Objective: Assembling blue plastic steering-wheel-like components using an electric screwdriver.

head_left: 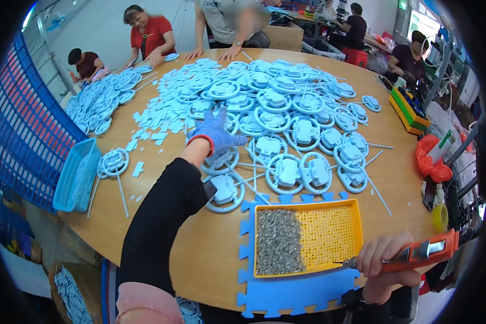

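Observation:
My left hand [215, 134], in a bluish-purple glove, stretches over the near left part of a heap of light blue plastic ring-shaped pieces [272, 120]. Its fingers are spread and nothing shows in its grip. Many of the pieces have a boxy centre, and thin rods stick out among them. My right hand [380, 259] is closed round an orange electric screwdriver [426, 252], held level at the lower right. Its thin tip points left, at the right front side of a yellow tray [332, 235]. Small metal screws [278, 243] fill the left half of this tray.
A blue foam mat [297, 294] lies under the tray. Small flat blue pieces [164, 102] spread left of the heap. A blue basket [75, 178] stands at the left edge, a yellow-green bin [407, 110] at the right. Several people are round the table and behind it.

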`<action>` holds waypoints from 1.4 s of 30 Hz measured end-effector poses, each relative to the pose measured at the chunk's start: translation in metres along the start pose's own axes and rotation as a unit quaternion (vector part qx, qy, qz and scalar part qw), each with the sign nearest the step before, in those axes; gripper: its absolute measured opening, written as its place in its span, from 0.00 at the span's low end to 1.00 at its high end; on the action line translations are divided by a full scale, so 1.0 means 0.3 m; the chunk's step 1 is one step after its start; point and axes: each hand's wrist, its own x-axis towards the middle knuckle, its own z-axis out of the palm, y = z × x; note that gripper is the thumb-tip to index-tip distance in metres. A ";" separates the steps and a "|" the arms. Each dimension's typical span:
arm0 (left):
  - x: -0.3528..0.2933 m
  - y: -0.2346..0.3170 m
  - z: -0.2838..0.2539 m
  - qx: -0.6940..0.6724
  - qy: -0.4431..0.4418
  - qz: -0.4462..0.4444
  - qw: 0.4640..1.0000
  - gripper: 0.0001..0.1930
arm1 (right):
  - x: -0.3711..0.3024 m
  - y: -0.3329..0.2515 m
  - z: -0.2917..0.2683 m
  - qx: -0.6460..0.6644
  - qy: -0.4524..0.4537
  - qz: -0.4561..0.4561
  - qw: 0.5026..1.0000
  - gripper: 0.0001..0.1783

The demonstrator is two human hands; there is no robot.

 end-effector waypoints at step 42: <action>-1.140 -0.082 0.080 -0.653 -0.003 -0.172 0.738 0.24 | 0.021 0.069 -0.286 -0.133 0.104 0.065 0.984 0.46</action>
